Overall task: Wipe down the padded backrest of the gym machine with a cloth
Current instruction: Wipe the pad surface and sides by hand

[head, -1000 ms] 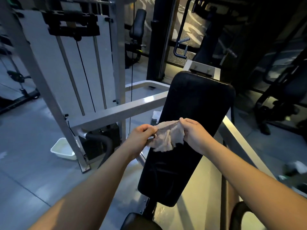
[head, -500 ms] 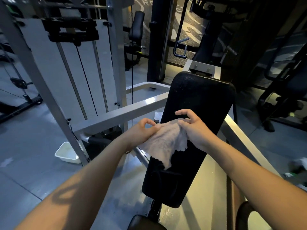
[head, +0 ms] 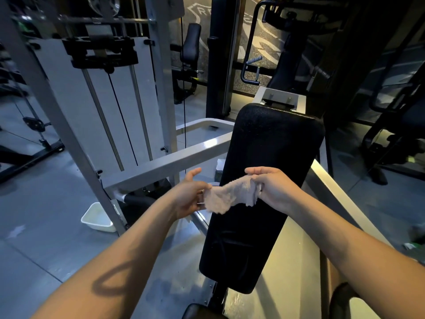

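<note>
Pale terry cloth (head: 231, 195) stretches in front of the black padded backrest (head: 276, 139), a person's left hand (head: 188, 195) pinching one end, the right hand (head: 274, 188) gripping the other in curled fingers.

The person's arms are bare: the left forearm (head: 119, 261) and the right forearm (head: 340, 240) show uncovered, smooth and slender, from the lower edge of the view up to the wrists. A dark, loop-shaped shadow (head: 110, 282) lies across the left forearm near the elbow. The left hand (head: 188, 194) and the right hand (head: 276, 189) are likewise bare, with slim fingers (head: 259, 170). A small pale patch by the left hand's fingers may be a ring or a nail; it is too small to tell.
</note>
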